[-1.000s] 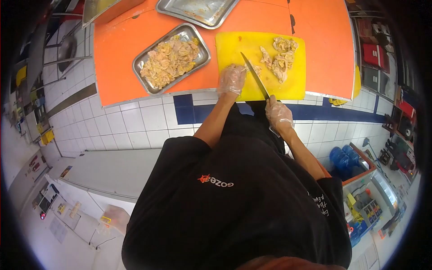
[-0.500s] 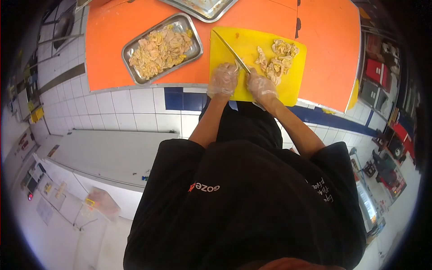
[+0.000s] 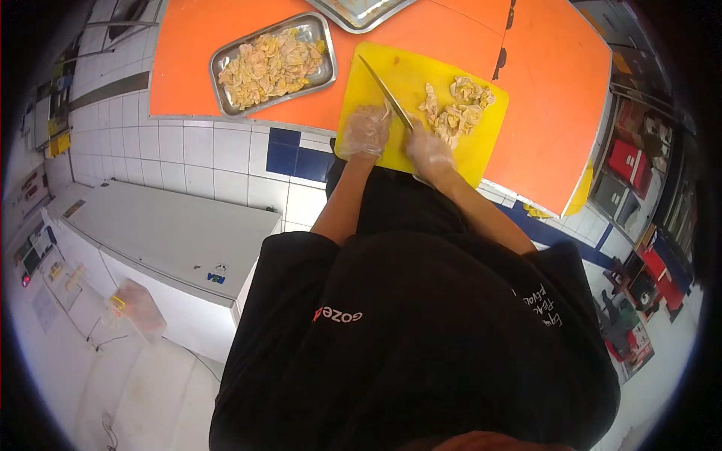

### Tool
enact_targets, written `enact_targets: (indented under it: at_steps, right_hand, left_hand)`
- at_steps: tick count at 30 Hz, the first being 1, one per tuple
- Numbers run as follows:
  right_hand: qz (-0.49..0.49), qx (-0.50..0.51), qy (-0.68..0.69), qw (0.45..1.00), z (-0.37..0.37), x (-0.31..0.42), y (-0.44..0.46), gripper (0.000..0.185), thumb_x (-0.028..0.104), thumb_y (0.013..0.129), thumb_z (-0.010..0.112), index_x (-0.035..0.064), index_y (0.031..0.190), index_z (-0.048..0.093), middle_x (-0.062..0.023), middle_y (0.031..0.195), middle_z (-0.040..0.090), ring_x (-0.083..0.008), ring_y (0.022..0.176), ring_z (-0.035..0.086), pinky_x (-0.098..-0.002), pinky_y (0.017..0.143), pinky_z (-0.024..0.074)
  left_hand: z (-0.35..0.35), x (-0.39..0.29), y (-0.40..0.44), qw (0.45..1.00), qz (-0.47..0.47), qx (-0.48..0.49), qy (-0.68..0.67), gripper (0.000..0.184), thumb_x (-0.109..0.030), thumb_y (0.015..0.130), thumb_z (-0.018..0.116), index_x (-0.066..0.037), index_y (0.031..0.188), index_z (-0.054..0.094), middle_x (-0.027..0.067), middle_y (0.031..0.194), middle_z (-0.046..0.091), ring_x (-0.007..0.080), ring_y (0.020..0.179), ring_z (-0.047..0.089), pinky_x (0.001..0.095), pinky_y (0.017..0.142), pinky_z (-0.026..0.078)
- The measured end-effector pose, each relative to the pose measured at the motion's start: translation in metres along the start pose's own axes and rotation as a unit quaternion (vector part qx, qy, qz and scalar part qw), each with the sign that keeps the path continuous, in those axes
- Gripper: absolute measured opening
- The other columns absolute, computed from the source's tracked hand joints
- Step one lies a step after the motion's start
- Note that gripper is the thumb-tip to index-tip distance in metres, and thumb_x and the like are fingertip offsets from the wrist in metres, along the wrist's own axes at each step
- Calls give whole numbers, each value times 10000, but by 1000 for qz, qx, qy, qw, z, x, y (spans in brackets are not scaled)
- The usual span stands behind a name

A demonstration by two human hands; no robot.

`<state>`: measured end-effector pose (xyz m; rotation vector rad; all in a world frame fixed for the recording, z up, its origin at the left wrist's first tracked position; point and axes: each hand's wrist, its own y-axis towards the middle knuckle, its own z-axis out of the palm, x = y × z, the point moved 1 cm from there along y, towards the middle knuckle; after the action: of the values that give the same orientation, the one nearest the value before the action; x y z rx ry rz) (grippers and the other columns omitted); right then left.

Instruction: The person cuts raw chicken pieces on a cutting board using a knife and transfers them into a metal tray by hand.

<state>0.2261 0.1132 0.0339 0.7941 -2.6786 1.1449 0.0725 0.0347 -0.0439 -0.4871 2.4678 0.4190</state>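
Observation:
A yellow cutting board [image 3: 410,71] lies at the near edge of the orange table. My right hand [image 3: 430,152], in a clear plastic glove, is wrapped round the handle of a knife [image 3: 386,92], whose blade points up and left across the board. Just left of the blade, my gloved left hand [image 3: 366,131] rests on the board with its fingers curled; a small pale strip shows at its fingertips, too small to make out. Pale yellowish meat pieces [image 3: 460,113] lie on the board's right side. Similar cut pieces [image 3: 271,68] fill much of a metal tray [image 3: 328,75] to the left.
Another metal tray [image 3: 359,22] sits at the table's far side. The orange table [image 3: 556,113] extends right of the board. A white chest freezer [image 3: 173,233] stands to my left, and shelves with a red box [image 3: 628,161] are at the right.
The knife and my right hand have moved left, close to my left hand, and the blade now points more up and left. The whole view has shifted and turned.

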Motion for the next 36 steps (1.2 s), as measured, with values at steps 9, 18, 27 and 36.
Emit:
enact_targets:
  at_steps: [9, 18, 27, 36]
  right_hand:
    - [40, 24, -9, 999, 7, -34, -39, 294, 269, 1099, 432, 35, 1237, 547, -304, 1051, 760, -492, 1004, 745, -610, 865, 579]
    - [-48, -16, -52, 997, -8, 18, 38, 367, 329, 1127, 447, -5, 1251, 535, -312, 1002, 755, -464, 978, 757, -565, 844, 603]
    - [32, 50, -91, 994, -2, -59, -56, 381, 357, 1153, 414, 30, 1308, 535, -296, 1012, 769, -482, 973, 759, -591, 877, 591]
    - [-86, -33, -87, 992, 10, -38, -12, 348, 353, 1152, 431, 37, 1253, 537, -301, 1002, 762, -488, 962, 754, -585, 837, 593]
  left_hand:
    - [9, 2, -6, 998, 1, -61, -11, 186, -261, 928, 682, -95, 846, 699, 124, 836, 703, 363, 821, 670, 507, 751, 516]
    - [-2, -1, -6, 999, 24, 17, 34, 179, -242, 960, 675, -89, 888, 734, 137, 779, 694, 365, 789, 690, 504, 734, 542]
    - [1, -12, -1, 988, -152, -19, -12, 350, -398, 995, 658, -79, 989, 801, 216, 960, 762, 430, 941, 723, 539, 838, 550]
    - [-30, -21, -3, 954, -270, 100, -88, 371, -385, 1031, 651, -68, 1145, 806, 230, 1054, 776, 424, 970, 740, 489, 885, 564]
